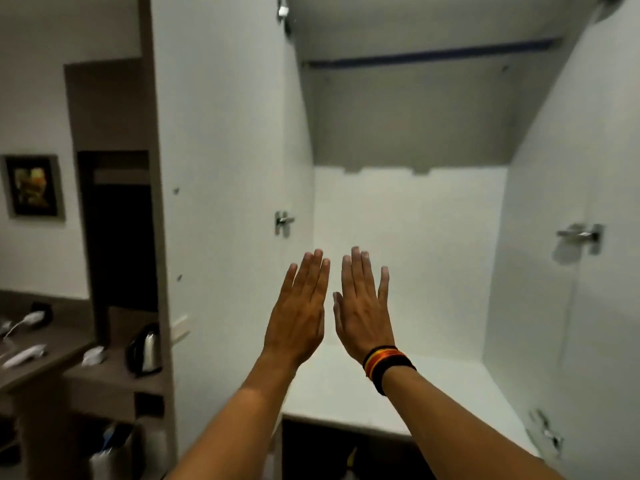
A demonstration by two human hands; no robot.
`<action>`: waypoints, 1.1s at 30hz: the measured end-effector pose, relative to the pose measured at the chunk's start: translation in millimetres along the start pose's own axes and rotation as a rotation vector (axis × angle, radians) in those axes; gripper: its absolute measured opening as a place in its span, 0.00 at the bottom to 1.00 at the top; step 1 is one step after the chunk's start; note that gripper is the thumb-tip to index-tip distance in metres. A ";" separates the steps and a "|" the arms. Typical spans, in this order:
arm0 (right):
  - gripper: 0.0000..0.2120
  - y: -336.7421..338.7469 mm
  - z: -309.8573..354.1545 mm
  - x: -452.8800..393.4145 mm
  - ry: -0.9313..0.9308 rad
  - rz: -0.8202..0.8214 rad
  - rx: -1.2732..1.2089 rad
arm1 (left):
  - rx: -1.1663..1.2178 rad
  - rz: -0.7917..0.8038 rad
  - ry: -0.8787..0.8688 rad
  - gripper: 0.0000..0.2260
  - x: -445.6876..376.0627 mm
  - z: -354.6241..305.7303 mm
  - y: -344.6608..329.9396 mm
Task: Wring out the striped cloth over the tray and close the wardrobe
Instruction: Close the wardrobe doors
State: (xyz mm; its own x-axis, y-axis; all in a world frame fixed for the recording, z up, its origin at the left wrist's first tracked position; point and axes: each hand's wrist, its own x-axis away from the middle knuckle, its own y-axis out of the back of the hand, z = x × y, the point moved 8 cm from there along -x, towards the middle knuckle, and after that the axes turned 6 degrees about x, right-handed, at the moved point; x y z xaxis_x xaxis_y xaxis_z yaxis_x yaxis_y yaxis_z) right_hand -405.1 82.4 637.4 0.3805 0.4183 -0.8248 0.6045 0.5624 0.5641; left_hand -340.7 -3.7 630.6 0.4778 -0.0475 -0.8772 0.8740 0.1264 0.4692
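Observation:
The white wardrobe stands open in front of me, its inside bare with a white shelf at the bottom. Its left door is swung out toward me and the right door is swung out too, metal hinges showing on both. My left hand and my right hand are raised side by side in front of the opening, flat, fingers extended, holding nothing. A striped band sits on my right wrist. No striped cloth or tray is in view.
At the left a brown counter carries white objects, and a lower shelf holds a steel kettle. A framed picture hangs on the left wall. A dark rail crosses the wardrobe's top.

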 end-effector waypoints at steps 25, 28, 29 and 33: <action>0.24 392.3 -345.2 138.8 -0.679 -0.883 0.097 | 0.638 -0.294 -0.777 0.23 -234.5 -465.5 123.5; 0.20 350.8 -412.3 168.2 -1.171 -0.758 -0.507 | 0.459 -0.110 -0.923 0.20 -224.8 -518.7 117.2; 0.20 333.3 -420.3 170.4 -1.274 -0.696 -0.680 | 0.389 -0.045 -0.935 0.20 -223.0 -528.6 110.2; 0.22 304.7 -429.5 165.8 -1.365 -0.706 -0.827 | 0.221 0.035 -0.955 0.20 -225.9 -530.3 90.6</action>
State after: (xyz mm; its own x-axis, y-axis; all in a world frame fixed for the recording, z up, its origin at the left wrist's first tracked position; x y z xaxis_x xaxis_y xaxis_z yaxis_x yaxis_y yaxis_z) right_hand -458.4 629.5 689.2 0.7528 -0.6517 -0.0925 0.5794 0.7228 -0.3766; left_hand -416.5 543.8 817.2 0.2896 -0.8415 -0.4561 0.8083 -0.0402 0.5874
